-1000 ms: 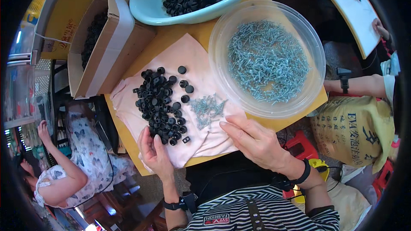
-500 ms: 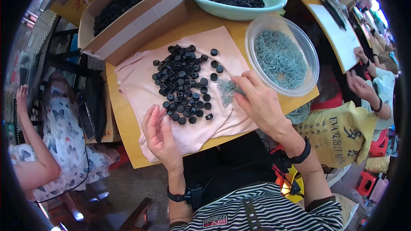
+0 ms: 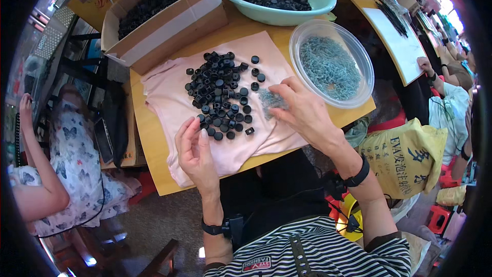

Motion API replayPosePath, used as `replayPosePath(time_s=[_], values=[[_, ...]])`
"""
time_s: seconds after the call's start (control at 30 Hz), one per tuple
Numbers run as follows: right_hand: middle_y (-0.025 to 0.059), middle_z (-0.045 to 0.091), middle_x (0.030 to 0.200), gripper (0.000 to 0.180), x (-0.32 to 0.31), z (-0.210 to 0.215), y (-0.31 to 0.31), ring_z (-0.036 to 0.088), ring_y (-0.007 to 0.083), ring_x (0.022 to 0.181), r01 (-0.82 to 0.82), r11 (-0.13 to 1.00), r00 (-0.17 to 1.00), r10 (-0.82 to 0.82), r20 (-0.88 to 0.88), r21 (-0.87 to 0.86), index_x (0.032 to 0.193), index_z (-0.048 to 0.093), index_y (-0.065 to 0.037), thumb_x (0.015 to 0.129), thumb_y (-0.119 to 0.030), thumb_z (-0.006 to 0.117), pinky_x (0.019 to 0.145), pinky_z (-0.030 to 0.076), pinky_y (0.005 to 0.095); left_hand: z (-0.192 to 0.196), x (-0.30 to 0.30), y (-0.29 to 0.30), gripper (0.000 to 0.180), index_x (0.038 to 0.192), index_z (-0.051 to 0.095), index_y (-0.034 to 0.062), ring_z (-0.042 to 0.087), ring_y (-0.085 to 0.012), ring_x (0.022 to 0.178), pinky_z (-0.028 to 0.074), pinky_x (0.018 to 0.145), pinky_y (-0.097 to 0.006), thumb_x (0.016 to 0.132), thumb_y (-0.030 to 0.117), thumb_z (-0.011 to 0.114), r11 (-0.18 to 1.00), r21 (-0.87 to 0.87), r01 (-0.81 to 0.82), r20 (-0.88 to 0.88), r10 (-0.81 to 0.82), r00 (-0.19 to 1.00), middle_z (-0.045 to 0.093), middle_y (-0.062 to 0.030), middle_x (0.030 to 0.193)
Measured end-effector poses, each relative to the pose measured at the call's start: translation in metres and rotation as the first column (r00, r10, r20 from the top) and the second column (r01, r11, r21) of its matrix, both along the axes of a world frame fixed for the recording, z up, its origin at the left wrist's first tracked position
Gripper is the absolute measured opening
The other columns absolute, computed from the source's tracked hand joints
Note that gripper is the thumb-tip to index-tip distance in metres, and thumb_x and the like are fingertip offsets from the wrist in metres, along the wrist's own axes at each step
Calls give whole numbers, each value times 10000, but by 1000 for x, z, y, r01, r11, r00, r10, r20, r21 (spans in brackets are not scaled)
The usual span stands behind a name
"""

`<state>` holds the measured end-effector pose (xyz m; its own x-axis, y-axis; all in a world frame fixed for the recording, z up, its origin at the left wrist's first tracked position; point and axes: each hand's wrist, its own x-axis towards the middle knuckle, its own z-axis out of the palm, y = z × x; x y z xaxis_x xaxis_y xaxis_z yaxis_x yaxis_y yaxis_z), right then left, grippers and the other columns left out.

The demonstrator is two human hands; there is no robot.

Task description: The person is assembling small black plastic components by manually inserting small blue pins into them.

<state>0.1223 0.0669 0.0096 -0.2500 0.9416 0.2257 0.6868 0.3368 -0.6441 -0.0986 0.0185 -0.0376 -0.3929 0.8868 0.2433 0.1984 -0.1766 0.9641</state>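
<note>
Black plastic caps [image 3: 218, 84] lie heaped on a pale pink cloth, some single ones at the heap's right side. My left hand [image 3: 197, 156] is at the heap's near edge, palm turned inward, its fingers loosely bent and the thumb apart; I see nothing held in it. Right of the heap is a small pile of silvery screws [image 3: 270, 101]. Over that pile my right hand [image 3: 307, 115] reaches in from the right, with thumb and forefinger apart at the screws. Whether a single screw is between its fingertips is too small to tell.
The cloth [image 3: 169, 92] covers much of a yellow table [image 3: 148, 166]. Behind stand a cardboard box [image 3: 174, 20] and a light green basin [image 3: 277, 16], both holding black caps. A clear round tub [image 3: 370, 72] of screws stands at right. People sit on both sides.
My right hand still works at the screw pile, its thumb and forefinger a little farther apart. My left hand has come slightly closer to the caps. The whole view has shifted a little.
</note>
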Motion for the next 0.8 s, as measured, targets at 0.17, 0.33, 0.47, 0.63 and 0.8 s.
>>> replayPosePath(time_s=[0.17,0.33,0.47,0.63,0.8], values=[[153,532,916,239,1,-3,6,579,328,783,-30,999,999,29,-21,-36,973,555,-4,765,-76,649,696,484,394,0,1,-1,256,1135,606,-15,543,-150,1010,448,873,-261,883,3,566,1000,5,8,-5,-8,1000,517,-101,1221],[155,531,908,210,1,8,10,567,301,744,-2,983,990,-24,-137,-185,941,569,9,762,-67,647,686,479,368,0,0,-1,264,1137,611,-9,543,-153,1007,449,867,-262,876,18,581,1000,-11,-15,21,15,1000,520,-105,1220],[153,538,908,198,-9,22,18,571,298,724,-108,988,994,108,-10,-108,941,583,2,767,-60,654,677,476,369,4,-1,-2,271,1140,614,-1,543,-163,1022,449,872,-263,871,15,586,999,-37,1,-34,-2,999,518,-109,1223],[102,564,907,202,-18,34,52,573,220,685,-125,990,992,126,0,-59,980,621,-35,799,-113,667,648,468,323,14,1,-1,308,1156,601,10,505,-212,1125,424,922,-294,848,16,613,987,-147,57,-43,-64,997,500,-125,1236],[141,581,975,316,-50,17,106,561,296,899,-173,977,964,143,223,126,1062,607,-8,827,-215,650,806,456,369,39,4,-4,450,1235,551,36,449,-294,1191,370,992,-365,800,38,664,976,-199,88,-207,-130,970,441,-166,1294]])
